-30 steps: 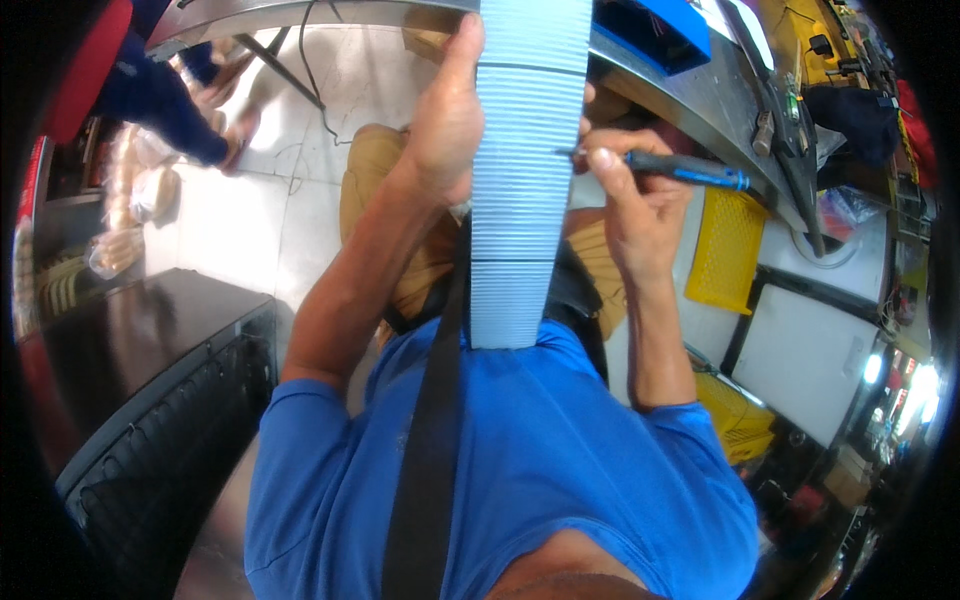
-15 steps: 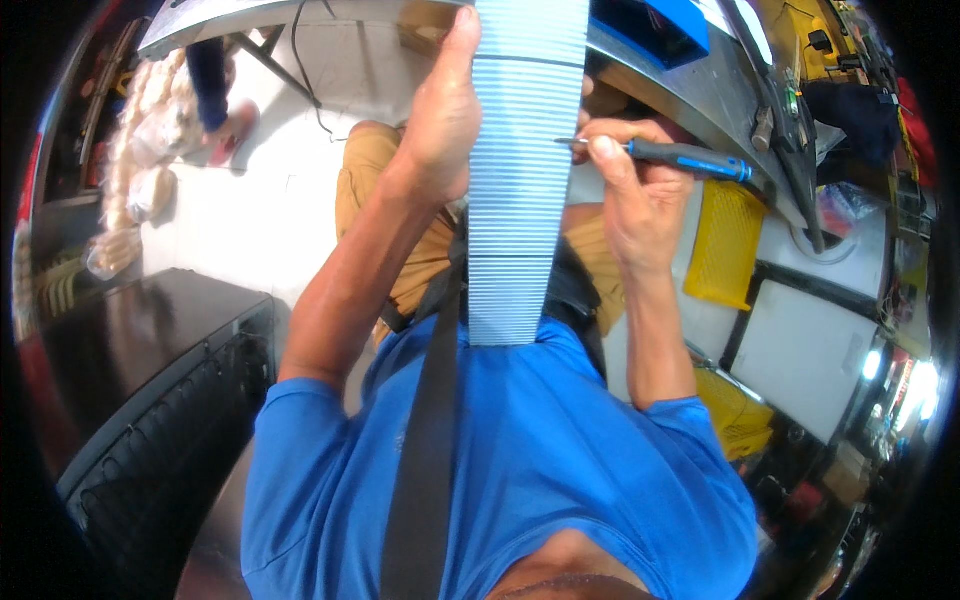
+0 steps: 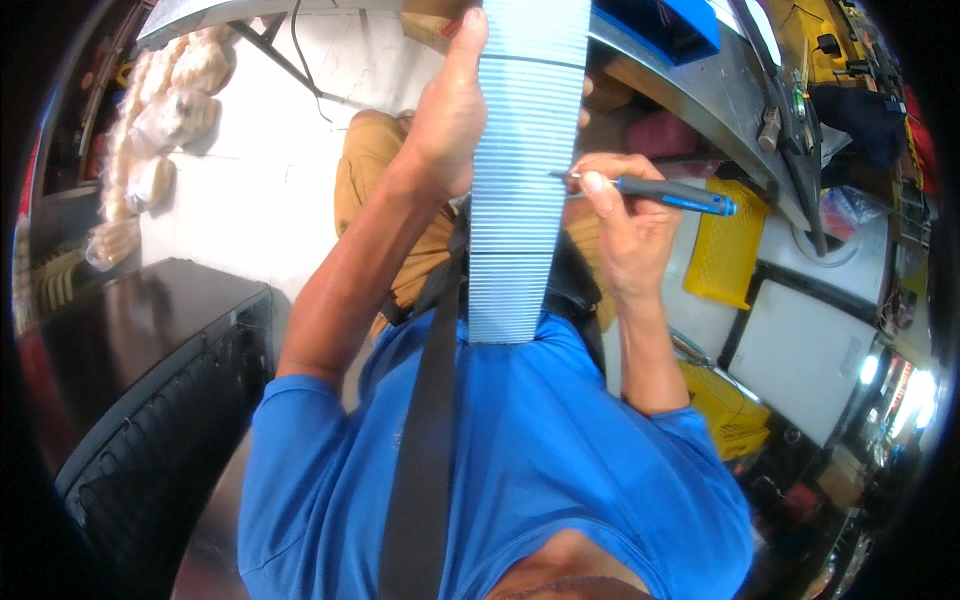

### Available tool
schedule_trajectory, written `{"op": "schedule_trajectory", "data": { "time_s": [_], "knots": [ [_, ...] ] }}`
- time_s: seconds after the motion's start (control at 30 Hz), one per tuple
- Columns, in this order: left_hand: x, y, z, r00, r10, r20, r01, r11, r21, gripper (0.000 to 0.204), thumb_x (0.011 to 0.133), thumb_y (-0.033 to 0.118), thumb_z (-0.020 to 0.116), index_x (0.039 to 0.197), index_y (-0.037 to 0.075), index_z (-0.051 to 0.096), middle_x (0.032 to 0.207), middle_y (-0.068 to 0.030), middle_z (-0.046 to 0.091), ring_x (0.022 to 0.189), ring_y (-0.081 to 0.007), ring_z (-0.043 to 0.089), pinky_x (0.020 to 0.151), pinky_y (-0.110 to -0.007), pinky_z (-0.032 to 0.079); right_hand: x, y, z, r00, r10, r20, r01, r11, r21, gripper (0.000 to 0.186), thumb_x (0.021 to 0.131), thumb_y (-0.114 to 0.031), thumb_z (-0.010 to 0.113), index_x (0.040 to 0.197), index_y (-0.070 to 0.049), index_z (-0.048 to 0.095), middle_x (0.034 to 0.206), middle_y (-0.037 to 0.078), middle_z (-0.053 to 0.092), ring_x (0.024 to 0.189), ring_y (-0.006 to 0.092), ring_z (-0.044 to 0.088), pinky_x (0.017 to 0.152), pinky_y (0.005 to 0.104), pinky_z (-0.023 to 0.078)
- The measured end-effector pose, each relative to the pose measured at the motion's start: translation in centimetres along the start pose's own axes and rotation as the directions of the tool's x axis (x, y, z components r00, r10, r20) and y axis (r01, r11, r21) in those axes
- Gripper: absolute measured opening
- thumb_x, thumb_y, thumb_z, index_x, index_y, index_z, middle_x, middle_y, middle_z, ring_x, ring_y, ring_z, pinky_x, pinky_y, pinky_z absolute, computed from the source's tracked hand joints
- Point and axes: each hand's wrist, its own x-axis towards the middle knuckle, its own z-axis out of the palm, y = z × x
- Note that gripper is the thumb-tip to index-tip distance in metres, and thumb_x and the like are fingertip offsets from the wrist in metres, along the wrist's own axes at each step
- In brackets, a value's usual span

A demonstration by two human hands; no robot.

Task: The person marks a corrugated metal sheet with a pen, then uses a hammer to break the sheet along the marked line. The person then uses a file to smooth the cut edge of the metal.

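A long, silver-blue metal panel with close cross ridges like fins [image 3: 518,210] reaches from my belly out past the top edge of the view. Its near end rests against my blue shirt. My left hand [image 3: 450,120] grips the panel by its left edge, thumb along the side, with the fingers behind it and fingertips just showing at the right edge. In my right hand [image 3: 630,220] is a slim screwdriver-like tool [image 3: 680,193] with a dark and blue handle, pinched near its front. Its thin tip touches or hovers over the ridges near the panel's right edge; I cannot tell which.
A metal bench [image 3: 690,120] with a blue bin [image 3: 660,25] stands ahead to the right. Yellow baskets [image 3: 725,245] are at the right. A dark cabinet [image 3: 150,330] is at the left, with wrapped bundles [image 3: 170,120] on the floor beyond.
My right hand has moved toward me and slightly left, bringing the tool's tip lower down the panel. My left hand keeps its hold with the panel nearly still.
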Motion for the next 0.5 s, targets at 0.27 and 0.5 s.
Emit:
{"op": "schedule_trajectory", "data": {
  "time_s": [0.27, 0.5],
  "knots": [
    [-0.1, -0.2, -0.2, 0.998, 0.047, 0.045, -0.047, 0.999, -0.013, 0.075, 0.107, 0.056, 0.010, 0.137, 0.002, 0.052, 0.110, -0.0242, 0.068, 0.090, -0.0277, 0.074, 0.071, -0.035, 0.067, 0.1, 0.3, -0.2, 0.999, -0.037, 0.039, 0.033, 0.995, 0.090, 0.011, 0.094, -0.007, 0.071, 0.099, 0.002, 0.069, 0.093, 0.009, 0.071, 0.085, 0.0128, 0.066, 0.080, 0.0280, 0.054],
    [0.4, 1.7, 1.2, 0.978, -0.200, -0.057, 0.180, 0.951, -0.251, 0.073, 0.104, 0.064, 0.032, 0.128, 0.001, 0.058, 0.103, -0.0181, 0.069, 0.084, -0.0272, 0.071, 0.071, -0.040, 0.062, 0.6, 0.0, -0.2, 0.998, -0.045, 0.038, 0.043, 0.998, 0.052, 0.013, 0.094, -0.009, 0.071, 0.099, 0.002, 0.069, 0.092, 0.009, 0.071, 0.084, 0.0121, 0.065, 0.079, 0.0270, 0.053]
  ]
}}
